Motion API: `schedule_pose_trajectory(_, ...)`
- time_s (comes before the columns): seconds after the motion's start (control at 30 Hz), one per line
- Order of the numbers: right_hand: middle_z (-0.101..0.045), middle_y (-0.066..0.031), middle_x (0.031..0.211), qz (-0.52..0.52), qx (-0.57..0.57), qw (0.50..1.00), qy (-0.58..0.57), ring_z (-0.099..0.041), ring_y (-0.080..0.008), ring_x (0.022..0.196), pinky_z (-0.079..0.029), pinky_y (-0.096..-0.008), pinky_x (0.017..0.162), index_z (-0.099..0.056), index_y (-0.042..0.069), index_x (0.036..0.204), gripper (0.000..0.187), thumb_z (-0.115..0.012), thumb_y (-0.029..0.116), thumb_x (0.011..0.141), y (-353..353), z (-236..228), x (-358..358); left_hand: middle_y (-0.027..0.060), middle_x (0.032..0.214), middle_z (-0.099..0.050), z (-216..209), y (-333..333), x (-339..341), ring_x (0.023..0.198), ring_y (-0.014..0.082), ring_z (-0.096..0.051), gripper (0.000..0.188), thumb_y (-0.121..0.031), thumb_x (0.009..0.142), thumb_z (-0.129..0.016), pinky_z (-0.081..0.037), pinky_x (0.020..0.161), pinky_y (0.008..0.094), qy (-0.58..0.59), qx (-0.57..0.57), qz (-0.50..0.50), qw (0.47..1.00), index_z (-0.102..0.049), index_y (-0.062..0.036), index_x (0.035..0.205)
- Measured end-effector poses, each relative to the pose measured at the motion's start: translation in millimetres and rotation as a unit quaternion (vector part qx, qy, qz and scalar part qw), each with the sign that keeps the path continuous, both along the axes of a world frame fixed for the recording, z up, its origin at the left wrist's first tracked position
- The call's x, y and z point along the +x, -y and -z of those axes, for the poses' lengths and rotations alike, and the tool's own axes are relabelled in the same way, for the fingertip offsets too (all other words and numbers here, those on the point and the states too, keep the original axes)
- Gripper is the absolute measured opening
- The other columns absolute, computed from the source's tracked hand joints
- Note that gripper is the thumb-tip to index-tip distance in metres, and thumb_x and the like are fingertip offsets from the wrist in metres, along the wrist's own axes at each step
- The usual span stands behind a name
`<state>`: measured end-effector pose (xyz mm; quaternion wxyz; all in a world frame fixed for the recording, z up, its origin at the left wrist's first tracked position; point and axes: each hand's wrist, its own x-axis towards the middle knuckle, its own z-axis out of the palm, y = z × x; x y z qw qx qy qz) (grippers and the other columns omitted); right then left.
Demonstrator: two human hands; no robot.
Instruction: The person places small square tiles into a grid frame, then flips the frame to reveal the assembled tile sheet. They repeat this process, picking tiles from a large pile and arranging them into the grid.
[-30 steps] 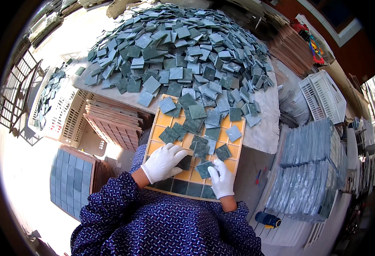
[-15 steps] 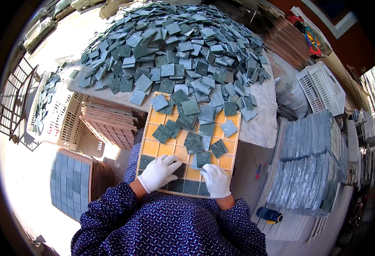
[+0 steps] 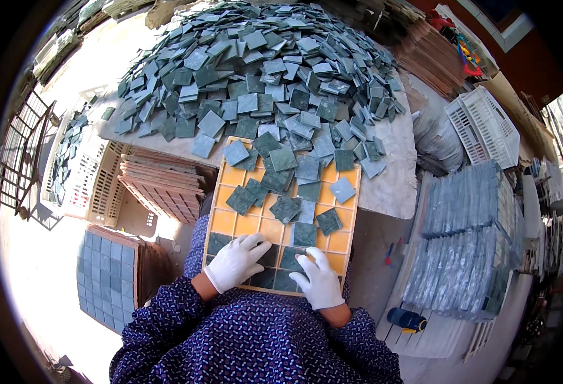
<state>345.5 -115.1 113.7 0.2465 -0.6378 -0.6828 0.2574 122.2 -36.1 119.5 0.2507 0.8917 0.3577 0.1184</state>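
Observation:
An orange grid tray (image 3: 246, 224) lies in front of me, its near rows filled with dark green square tiles and several loose tiles (image 3: 281, 208) scattered over its middle and far end. My left hand (image 3: 236, 261), in a white glove, lies flat on the near left tiles with fingers spread. Beside it, my gloved right hand (image 3: 318, 278) presses on tiles in the near right rows. Neither hand lifts anything. A big heap of green tiles (image 3: 262, 70) covers the table beyond the tray.
A stack of brown grid trays (image 3: 163, 182) and a white crate (image 3: 96, 185) stand at the left. A filled tile sheet (image 3: 105, 275) sits lower left. Stacks of finished tile sheets (image 3: 467, 243) and a white basket (image 3: 486, 125) are at the right.
Both hands slid a little toward me along the tray's near rows. The loose tiles on the tray lie much as before.

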Motion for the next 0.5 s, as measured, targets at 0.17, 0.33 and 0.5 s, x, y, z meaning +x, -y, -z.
schedule_pose_trajectory(0.17,-0.058,-0.0107,0.115,-0.073,0.105,0.992,0.016,-0.06,-0.0309,0.099,-0.05,-0.0392,0.083,-0.061,0.008,0.107,0.029,-0.068,0.017,0.08,-4,25,7,0.0124,0.118,-0.05,4,-2,0,0.104,0.0334,-0.054,0.048,-0.017,0.076,-0.07,-0.047,0.088,0.0413,-0.014,-0.029,0.008,0.999,-0.053,-0.0064,0.119)
schedule_pose_trajectory(0.33,-0.058,-0.0092,0.115,-0.125,0.103,0.984,0.076,-0.06,-0.0278,0.098,-0.05,-0.0369,0.083,-0.061,0.008,0.109,0.03,-0.066,0.017,0.082,-9,16,16,0.0124,0.119,-0.051,4,2,6,0.103,0.0335,-0.054,0.047,-0.019,0.075,-0.071,-0.047,0.088,0.0413,-0.014,-0.028,-0.008,0.999,-0.055,-0.006,0.117)
schedule_pose_trajectory(0.5,-0.056,-0.0091,0.12,-0.047,0.128,0.98,0.147,-0.061,-0.0274,0.098,-0.05,-0.0367,0.082,-0.059,0.008,0.116,0.046,-0.074,0.019,0.073,-45,-21,28,0.0121,0.116,-0.053,-11,2,29,0.102,0.0334,-0.055,0.047,-0.019,0.074,-0.072,-0.048,0.087,0.0408,0.006,0.009,-0.041,0.999,-0.056,-0.0051,0.116)
